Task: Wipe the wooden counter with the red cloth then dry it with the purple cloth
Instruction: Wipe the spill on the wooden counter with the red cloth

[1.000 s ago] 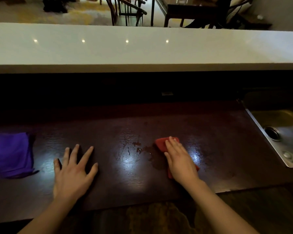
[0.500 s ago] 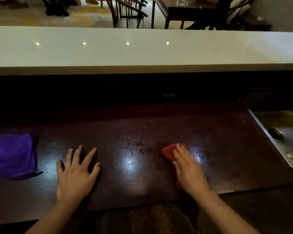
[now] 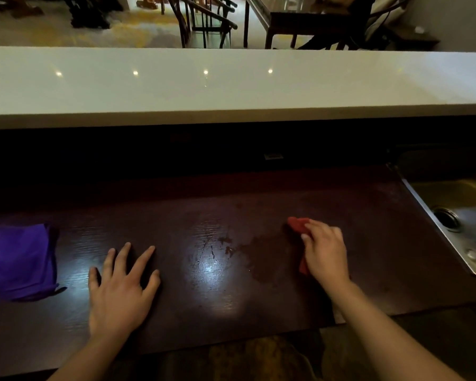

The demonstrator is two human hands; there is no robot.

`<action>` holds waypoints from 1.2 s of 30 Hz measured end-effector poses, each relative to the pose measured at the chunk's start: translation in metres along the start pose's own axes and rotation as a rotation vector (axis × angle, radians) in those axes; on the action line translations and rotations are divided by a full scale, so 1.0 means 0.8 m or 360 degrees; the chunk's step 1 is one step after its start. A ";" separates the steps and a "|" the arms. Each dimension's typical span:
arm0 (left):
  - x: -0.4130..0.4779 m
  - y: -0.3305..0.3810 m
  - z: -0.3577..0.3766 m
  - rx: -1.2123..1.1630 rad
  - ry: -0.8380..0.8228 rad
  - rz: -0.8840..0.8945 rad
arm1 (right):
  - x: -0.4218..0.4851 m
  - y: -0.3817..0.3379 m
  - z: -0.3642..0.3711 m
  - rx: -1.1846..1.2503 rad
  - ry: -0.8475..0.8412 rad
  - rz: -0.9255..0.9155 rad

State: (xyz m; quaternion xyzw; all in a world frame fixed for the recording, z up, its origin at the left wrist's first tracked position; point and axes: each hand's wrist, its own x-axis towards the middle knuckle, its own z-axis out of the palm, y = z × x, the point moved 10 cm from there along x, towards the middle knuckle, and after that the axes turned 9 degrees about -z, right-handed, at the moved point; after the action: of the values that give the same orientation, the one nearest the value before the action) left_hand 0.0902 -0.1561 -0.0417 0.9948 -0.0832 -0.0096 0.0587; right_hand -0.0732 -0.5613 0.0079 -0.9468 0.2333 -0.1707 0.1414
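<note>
The dark wooden counter (image 3: 231, 303) runs across the lower half of the view, with a wet smear and small stains (image 3: 248, 248) near its middle. My right hand (image 3: 324, 251) presses down on the red cloth (image 3: 297, 224), which shows only past my fingertips and under my palm. Flat on the wood to the left of the stains rests my left hand (image 3: 121, 287), fingers spread and holding nothing. The purple cloth (image 3: 17, 262) lies crumpled at the far left edge of the counter.
A steel sink (image 3: 462, 215) with a drain is set into the counter at the right. A raised white ledge (image 3: 231, 86) runs along the back, above a dark recess. Chairs and a table stand in the room beyond.
My right hand has slid the red cloth to the right and slightly away from me, leaving a damp trail. The left hand and purple cloth stay put.
</note>
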 end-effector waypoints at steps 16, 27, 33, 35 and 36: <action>-0.004 0.006 -0.011 -0.0012 -0.0026 -0.0014 | 0.085 -0.199 0.128 0.0378 -0.0612 -0.0857; -0.002 0.004 -0.009 -0.0055 -0.0048 -0.0032 | 0.139 -0.030 0.047 0.1162 -0.0255 0.0297; -0.002 0.005 -0.009 -0.0046 -0.0047 -0.0030 | 0.120 0.002 0.032 0.2170 -0.0284 0.0752; -0.003 0.006 -0.009 -0.0039 -0.0046 -0.0033 | 0.114 0.017 0.035 0.1642 -0.0368 0.0653; -0.003 0.006 -0.009 -0.0033 -0.0043 -0.0033 | 0.115 0.028 0.030 0.1225 -0.0373 0.0557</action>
State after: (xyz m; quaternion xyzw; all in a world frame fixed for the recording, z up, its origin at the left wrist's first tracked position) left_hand 0.0875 -0.1597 -0.0340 0.9947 -0.0736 -0.0245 0.0680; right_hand 0.0040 -0.6208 0.0018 -0.7844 0.2918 -0.1100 0.5362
